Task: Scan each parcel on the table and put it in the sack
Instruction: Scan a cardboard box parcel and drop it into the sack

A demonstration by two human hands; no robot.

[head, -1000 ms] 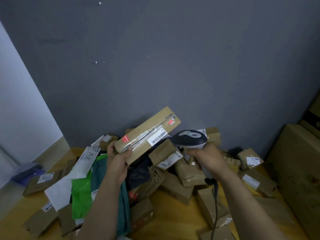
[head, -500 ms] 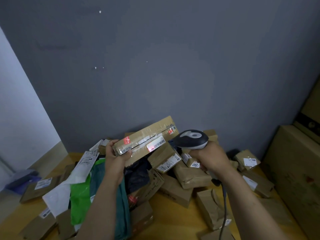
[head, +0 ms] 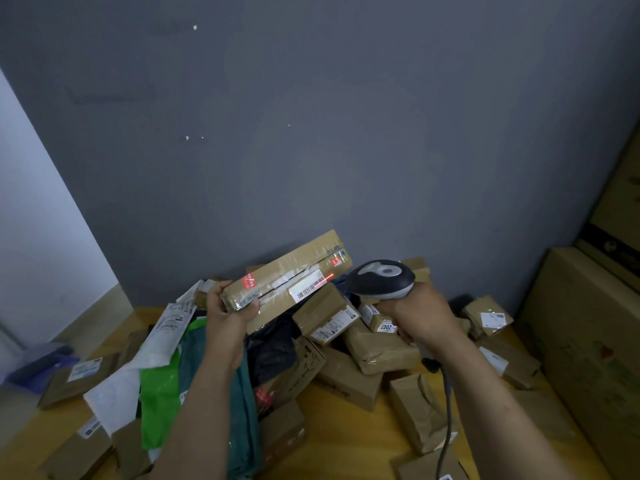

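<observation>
Parcel [head: 287, 271] being gripped at its near end by left hand [head: 230, 315]; judged stiff, light, tape-slick. Scanner [head: 381, 278] being clenched by right hand [head: 420, 317].

Scanner [head: 381, 278] grip within the right hand [head: 420, 317]; its cable [head: 449, 403] (grey) off the bottom edge.

Heap of parcels [head: 374, 355] is crowding the table [head: 339, 445] centre, obstructing low reaches. Large cartons [head: 588, 358] are walling off the right. Air above the heap, before the wall [head: 311, 150], is offering open passage.
</observation>
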